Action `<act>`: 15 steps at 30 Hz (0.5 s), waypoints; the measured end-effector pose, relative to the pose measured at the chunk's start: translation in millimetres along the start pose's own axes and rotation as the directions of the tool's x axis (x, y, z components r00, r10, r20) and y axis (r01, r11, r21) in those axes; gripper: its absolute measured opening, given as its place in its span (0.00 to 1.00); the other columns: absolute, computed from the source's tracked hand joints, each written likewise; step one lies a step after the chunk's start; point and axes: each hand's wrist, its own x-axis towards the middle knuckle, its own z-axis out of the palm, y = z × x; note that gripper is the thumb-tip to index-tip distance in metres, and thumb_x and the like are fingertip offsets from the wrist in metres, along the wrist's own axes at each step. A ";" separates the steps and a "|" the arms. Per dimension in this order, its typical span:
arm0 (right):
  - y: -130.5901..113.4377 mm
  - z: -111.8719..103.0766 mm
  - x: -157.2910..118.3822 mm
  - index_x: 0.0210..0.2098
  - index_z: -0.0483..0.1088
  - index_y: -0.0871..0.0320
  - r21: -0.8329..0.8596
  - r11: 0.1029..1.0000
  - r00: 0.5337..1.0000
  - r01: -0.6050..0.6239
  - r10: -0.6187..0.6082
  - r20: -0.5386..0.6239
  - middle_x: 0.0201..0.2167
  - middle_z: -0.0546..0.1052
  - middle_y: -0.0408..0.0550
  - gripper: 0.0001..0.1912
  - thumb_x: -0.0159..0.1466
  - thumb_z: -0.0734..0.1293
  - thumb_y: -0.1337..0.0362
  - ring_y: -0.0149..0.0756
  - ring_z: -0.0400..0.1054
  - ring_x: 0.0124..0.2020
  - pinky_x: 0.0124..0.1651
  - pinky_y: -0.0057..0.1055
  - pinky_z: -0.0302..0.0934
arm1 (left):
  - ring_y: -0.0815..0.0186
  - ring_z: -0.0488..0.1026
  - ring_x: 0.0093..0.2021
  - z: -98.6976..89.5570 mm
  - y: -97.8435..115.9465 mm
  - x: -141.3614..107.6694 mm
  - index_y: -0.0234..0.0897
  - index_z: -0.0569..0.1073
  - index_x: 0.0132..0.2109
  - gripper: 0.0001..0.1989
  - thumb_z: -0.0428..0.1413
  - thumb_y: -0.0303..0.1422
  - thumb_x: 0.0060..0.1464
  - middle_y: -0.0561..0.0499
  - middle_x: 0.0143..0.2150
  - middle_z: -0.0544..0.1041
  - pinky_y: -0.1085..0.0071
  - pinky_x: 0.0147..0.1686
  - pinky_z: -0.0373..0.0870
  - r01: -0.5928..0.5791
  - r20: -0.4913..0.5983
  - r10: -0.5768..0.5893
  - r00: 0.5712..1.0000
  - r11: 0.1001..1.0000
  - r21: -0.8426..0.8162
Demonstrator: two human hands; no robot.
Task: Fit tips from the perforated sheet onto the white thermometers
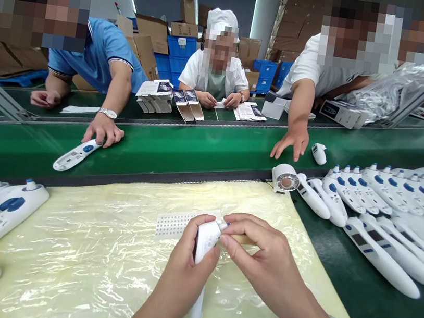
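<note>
A white handheld device (pixel 206 240) is held over the yellow plastic-covered mat (pixel 85 246), its handle pointing down toward me. My left hand (pixel 195 262) is wrapped round its upper part. The fingertips of my right hand (pixel 255 244) pinch at the small blue-tipped nozzle on the device's head; whether they hold a separate small piece is hidden. A yellowish stick-like item (pixel 245 239) shows by my right fingers. Just behind my left hand lies a sheet with rows of small dots (pixel 175 225).
White devices stand in rows at the right (pixel 397 190), others lie at the left (pixel 11 210). A tape roll (pixel 286 180) sits at the mat's far edge. Across the green belt (pixel 182 147), one person's hand (pixel 103 129) holds a device; another's hand (pixel 293 139) reaches over.
</note>
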 end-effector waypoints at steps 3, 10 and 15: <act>-1.6 -0.1 0.5 0.36 0.77 0.51 -0.029 1.000 1.000 -0.002 0.002 0.004 0.42 0.78 0.44 0.08 0.65 0.65 0.66 0.40 0.71 0.49 0.52 0.37 0.64 | 0.63 0.69 0.37 0.9 -1.0 -1.2 0.44 0.65 0.53 0.20 0.56 0.39 0.53 0.51 0.43 0.72 0.68 0.37 0.62 -0.008 0.017 0.009 1.000 0.997 -0.071; -2.6 2.3 -0.2 0.35 0.76 0.52 -0.072 0.997 0.999 0.034 -0.035 -0.007 0.41 0.78 0.44 0.07 0.65 0.65 0.68 0.40 0.71 0.48 0.49 0.37 0.63 | 0.68 0.64 0.28 5.7 6.3 -6.7 0.42 0.61 0.54 0.21 0.54 0.39 0.54 0.58 0.28 0.66 0.71 0.31 0.60 0.121 0.073 -0.106 0.992 0.962 -0.246; -2.3 3.2 -1.8 0.35 0.76 0.52 -0.091 0.996 1.000 0.023 -0.023 -0.007 0.42 0.78 0.44 0.08 0.64 0.65 0.69 0.41 0.72 0.48 0.48 0.36 0.64 | 0.68 0.64 0.29 7.7 4.7 -5.8 0.41 0.62 0.53 0.23 0.55 0.41 0.53 0.57 0.29 0.67 0.71 0.30 0.59 0.110 0.052 -0.101 0.994 0.965 -0.239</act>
